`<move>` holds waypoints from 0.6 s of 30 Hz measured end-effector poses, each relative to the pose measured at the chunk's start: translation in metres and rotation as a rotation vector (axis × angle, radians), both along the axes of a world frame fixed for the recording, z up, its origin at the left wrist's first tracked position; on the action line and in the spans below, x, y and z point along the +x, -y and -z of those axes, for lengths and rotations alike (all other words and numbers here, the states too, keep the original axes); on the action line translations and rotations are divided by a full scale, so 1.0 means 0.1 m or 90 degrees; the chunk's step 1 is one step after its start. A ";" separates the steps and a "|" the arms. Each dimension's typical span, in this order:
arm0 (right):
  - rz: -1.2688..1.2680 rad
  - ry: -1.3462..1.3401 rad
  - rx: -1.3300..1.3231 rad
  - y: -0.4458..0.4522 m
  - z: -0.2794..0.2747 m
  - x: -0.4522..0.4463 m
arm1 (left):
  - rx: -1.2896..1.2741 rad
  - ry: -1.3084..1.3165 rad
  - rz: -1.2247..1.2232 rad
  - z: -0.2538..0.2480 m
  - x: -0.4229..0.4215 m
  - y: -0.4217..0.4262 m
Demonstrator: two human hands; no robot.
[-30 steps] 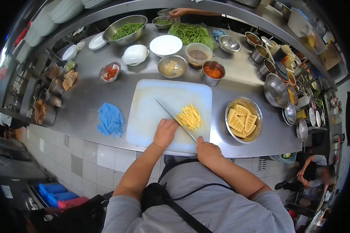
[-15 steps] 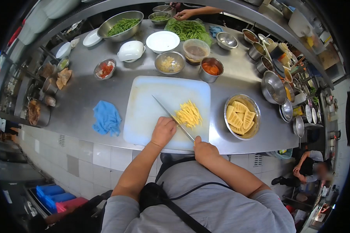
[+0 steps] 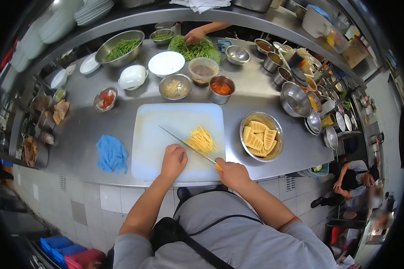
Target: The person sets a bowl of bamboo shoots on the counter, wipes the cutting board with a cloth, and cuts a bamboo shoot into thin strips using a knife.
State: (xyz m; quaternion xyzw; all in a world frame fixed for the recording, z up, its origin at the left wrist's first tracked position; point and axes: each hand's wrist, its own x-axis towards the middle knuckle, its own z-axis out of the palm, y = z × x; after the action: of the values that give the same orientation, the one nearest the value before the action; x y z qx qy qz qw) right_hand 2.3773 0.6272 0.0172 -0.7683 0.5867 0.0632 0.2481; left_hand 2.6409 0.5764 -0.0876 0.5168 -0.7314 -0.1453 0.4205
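My right hand grips a kitchen knife by its handle, at the lower right edge of a white cutting board. The blade slants up and left across the board. Along the blade's far side lies a pile of thin yellow strips, looking like shredded bamboo shoot. My left hand is on the near side of the blade, with its fingers curled in and nothing visible in them. Right of the board stands a steel bowl with several ridged yellow bamboo shoot pieces.
Behind the board are a bowl of chopped garlic-like bits, a pot of orange slices and a white plate. A blue cloth lies left. Another person's hand touches green beans. Pots and bowls line the right side.
The view has shifted, so the table appears further left. My left hand has drawn back slightly from the blade. The other person's hand has moved onto the green beans.
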 end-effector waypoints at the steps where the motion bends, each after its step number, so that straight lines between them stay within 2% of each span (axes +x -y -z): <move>1: 0.024 0.023 -0.055 -0.05 -0.07 -0.05 | -0.006 0.001 0.007 -0.03 -0.02 -0.02; 4: 0.047 0.048 -0.164 -0.15 -0.10 -0.16 | -0.013 0.039 -0.006 -0.41 -0.17 -0.17; 6: 0.046 0.051 -0.217 -0.21 -0.02 -0.19 | -0.049 0.135 0.176 -0.62 -0.35 -0.26; 7: 0.079 0.041 -0.233 -0.23 0.05 -0.16 | -0.055 0.136 0.185 -0.65 -0.44 -0.29; 9: 0.126 0.029 -0.255 -0.27 0.10 -0.13 | -0.006 0.273 0.337 -0.70 -0.61 -0.32; 10: 0.134 0.034 -0.222 -0.29 0.10 -0.14 | -0.015 0.274 0.351 -0.71 -0.65 -0.30; 12: 0.163 0.037 -0.195 -0.33 0.04 -0.23 | 0.113 0.393 0.340 -0.72 -0.69 -0.22; 13: 0.161 0.023 -0.183 -0.37 -0.01 -0.28 | 0.104 0.397 0.357 -0.69 -0.69 -0.16; 15: 0.164 0.014 -0.149 -0.44 -0.14 -0.37 | 0.108 0.389 0.262 -0.56 -0.65 -0.04; 18: 0.193 0.023 -0.139 -0.64 -0.41 -0.57 | 0.081 0.386 0.270 -0.39 -0.61 0.09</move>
State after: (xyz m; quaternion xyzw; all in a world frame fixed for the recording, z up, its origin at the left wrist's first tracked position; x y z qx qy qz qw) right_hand 2.3205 0.6909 0.0582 -0.6946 0.6945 -0.0524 0.1804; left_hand 2.5800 0.5675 -0.0487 0.3982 -0.9032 -0.1146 0.1123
